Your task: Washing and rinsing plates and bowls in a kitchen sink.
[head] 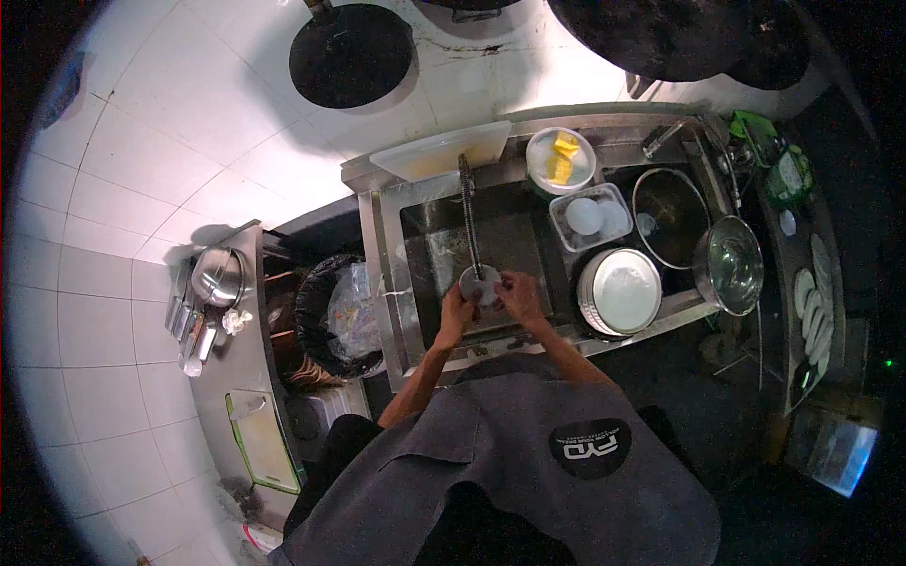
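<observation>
My left hand (456, 316) grips the left side of a small pale round dish (483, 290). At its right rim, the fingers of my right hand (520, 297) close on the same dish. The dish is over the stainless steel sink basin (433, 244), directly below the end of a spring-coil faucet (467, 205). Whether water is running cannot be made out. Right of my hands, a stack of round metal plates (626, 291) stands on the sink. Behind it is a clear plastic tub (591, 216) with white round items inside.
A white tub (560, 161) holds yellow sponges. Large metal bowls (729, 265) stand at the right. To the left are a bin with a black liner (318, 311) and a steel counter (212, 396) with a cutting board (265, 442). Dark pans (352, 56) hang above.
</observation>
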{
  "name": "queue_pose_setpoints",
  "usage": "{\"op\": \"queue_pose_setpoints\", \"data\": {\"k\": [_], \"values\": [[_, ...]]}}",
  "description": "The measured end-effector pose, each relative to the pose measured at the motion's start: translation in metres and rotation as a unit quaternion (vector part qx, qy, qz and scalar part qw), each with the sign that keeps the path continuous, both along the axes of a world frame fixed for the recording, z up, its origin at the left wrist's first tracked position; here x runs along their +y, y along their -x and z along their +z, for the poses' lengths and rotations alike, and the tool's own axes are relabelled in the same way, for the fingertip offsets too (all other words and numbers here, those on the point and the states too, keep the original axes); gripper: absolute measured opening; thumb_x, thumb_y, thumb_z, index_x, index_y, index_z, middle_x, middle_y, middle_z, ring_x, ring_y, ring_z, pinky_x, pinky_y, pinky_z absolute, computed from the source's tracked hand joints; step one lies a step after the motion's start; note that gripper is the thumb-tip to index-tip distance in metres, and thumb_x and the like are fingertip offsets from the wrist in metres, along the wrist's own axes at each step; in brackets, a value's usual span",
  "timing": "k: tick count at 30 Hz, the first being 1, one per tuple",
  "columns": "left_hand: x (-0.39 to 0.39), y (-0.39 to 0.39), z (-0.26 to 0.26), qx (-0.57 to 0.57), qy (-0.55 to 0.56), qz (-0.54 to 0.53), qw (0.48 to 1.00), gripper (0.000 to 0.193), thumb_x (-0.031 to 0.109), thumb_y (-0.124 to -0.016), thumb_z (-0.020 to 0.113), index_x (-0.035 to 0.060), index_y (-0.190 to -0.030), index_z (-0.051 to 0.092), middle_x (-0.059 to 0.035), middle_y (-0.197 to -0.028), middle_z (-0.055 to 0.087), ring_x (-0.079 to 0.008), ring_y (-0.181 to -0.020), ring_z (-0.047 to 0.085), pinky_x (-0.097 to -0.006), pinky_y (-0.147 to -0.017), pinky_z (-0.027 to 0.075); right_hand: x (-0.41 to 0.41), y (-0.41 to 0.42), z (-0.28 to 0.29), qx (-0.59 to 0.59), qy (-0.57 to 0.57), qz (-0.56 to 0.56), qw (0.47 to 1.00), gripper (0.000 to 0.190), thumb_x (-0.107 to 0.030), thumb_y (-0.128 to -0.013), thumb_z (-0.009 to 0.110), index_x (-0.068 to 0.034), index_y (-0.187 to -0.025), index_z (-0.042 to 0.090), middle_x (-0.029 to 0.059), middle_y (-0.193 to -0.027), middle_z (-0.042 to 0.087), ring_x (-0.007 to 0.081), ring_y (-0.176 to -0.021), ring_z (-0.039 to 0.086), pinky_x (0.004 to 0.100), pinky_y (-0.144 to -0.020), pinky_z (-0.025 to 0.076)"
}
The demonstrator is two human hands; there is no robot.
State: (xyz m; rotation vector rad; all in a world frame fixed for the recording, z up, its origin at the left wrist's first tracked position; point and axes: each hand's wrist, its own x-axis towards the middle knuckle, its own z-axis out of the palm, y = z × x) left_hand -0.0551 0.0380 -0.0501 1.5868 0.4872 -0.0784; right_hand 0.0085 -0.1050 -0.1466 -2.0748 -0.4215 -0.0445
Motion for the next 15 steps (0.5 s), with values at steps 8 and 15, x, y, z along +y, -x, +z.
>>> {"op": "queue_pose_setpoints", "data": {"k": [8,15], "values": [[-0.003,-0.001,0.014,0.105,0.032,-0.019,0.994,0.043,0.035,-0.092,0.038,-0.0015,-0.108,0.055,-0.0136,-0.081,0.062,-0.0273,-0.079,0.061,-0.0406,-0.069,0.049,-0.007,0.013,0.104,0.171,0.082,0.116,0.975,0.028,-0.005,-0.084,0.052,0.004,-0.111,0.053,0.0158,-0.088,0.063,0.0225,-0.075,0.065,0.0333,-0.064,0.054],[0.003,-0.007,-0.017,0.053,0.557,0.139,0.817,0.043,0.035,-0.093,0.039,-0.0003,-0.116,0.046,-0.0114,-0.113,0.053,-0.0237,-0.106,0.05,-0.0432,-0.087,0.042,-0.008,0.023,0.087,-0.167,0.072,0.136,0.974,0.044,0.001,-0.077,0.055,-0.01,-0.119,0.052,0.0134,-0.106,0.06,0.0303,-0.09,0.06,0.0364,-0.074,0.051]]}}
